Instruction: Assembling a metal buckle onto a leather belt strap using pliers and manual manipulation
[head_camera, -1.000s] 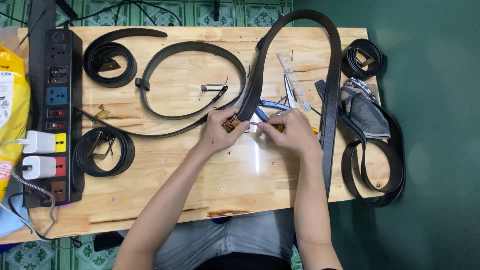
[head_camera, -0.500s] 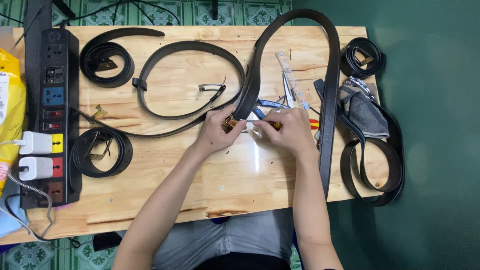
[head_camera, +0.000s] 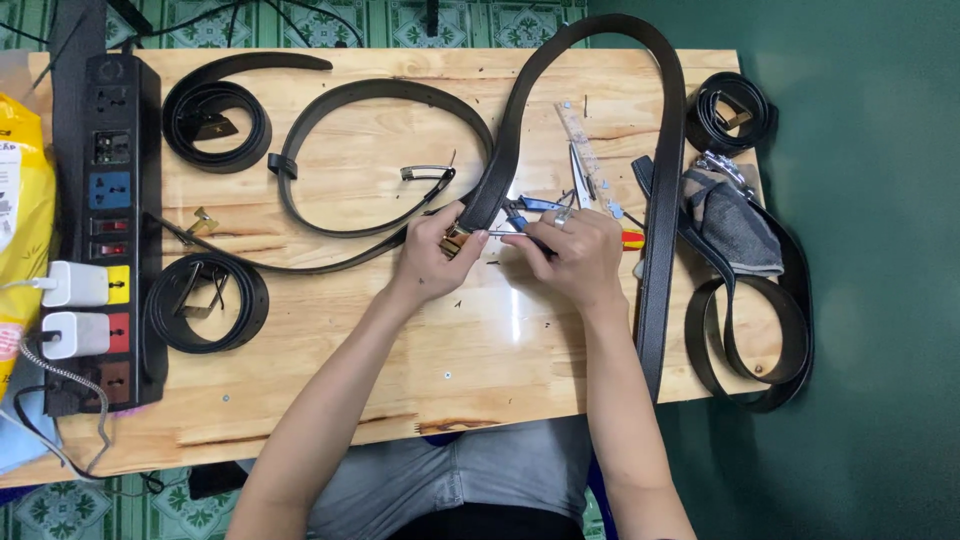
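At frame centre, the left hand (head_camera: 432, 262) pinches the long black leather belt's (head_camera: 600, 60) brass buckle end (head_camera: 457, 240) steady, while the right hand (head_camera: 575, 255) grips a thin metal tool (head_camera: 505, 234) against it.

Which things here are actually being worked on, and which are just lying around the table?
In use:
- left hand pinching the buckle end of the long black belt
- right hand holding a thin tool to it

Lying about:
- coiled belts
- power strip
- pliers
- ruler
- grey cloth
- yellow bag

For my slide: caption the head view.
Left hand pinches a belt end; right hand works a screwdriver on it.
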